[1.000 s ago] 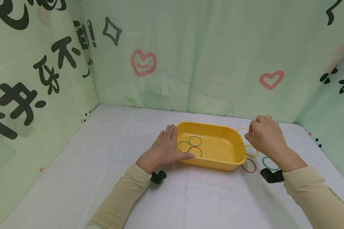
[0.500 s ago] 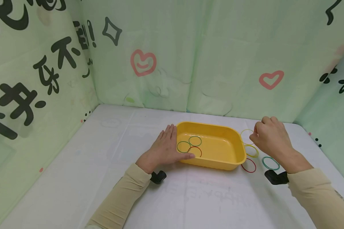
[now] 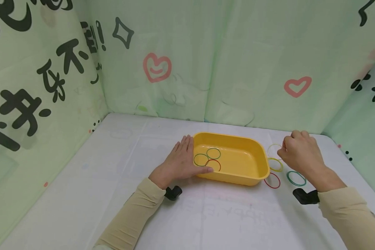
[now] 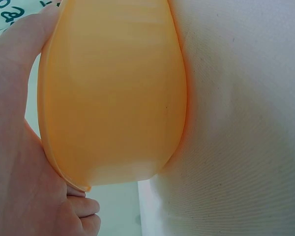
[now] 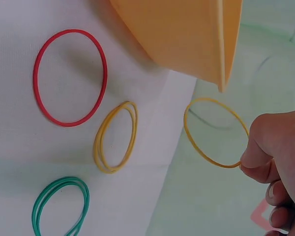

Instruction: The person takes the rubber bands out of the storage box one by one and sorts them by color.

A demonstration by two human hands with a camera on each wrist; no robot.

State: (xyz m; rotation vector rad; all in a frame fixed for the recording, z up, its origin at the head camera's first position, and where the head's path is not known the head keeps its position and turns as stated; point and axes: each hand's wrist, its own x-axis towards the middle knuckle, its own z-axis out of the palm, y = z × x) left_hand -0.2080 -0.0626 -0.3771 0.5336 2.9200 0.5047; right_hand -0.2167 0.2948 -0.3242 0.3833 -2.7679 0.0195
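My left hand (image 3: 182, 161) lies along the left end of the yellow plastic basin (image 3: 231, 178), fingers straight and thumb over the front rim. In the left wrist view the hand rests at the rim beside the basin's outer wall (image 4: 113, 98). Right of the basin, my right hand (image 3: 301, 152) pinches a yellow rubber band (image 5: 185, 119) between thumb and forefinger. That band hangs as an open loop, off the table. Inside the basin's left part are two green rubber bands (image 3: 213, 148) and a red one (image 3: 213, 159), partly overlapping.
On the table right of the basin lie a red rubber band (image 5: 104, 73), overlapping yellow rubber bands (image 5: 98, 142) and green rubber bands (image 5: 36, 211). The white table (image 3: 128, 194) ends at a green printed curtain (image 3: 253, 69) behind and at both sides.
My right hand has moved right and slightly toward me, away from the basin, with the yellow rubber band still pinched. The left hand and basin have stayed in place.
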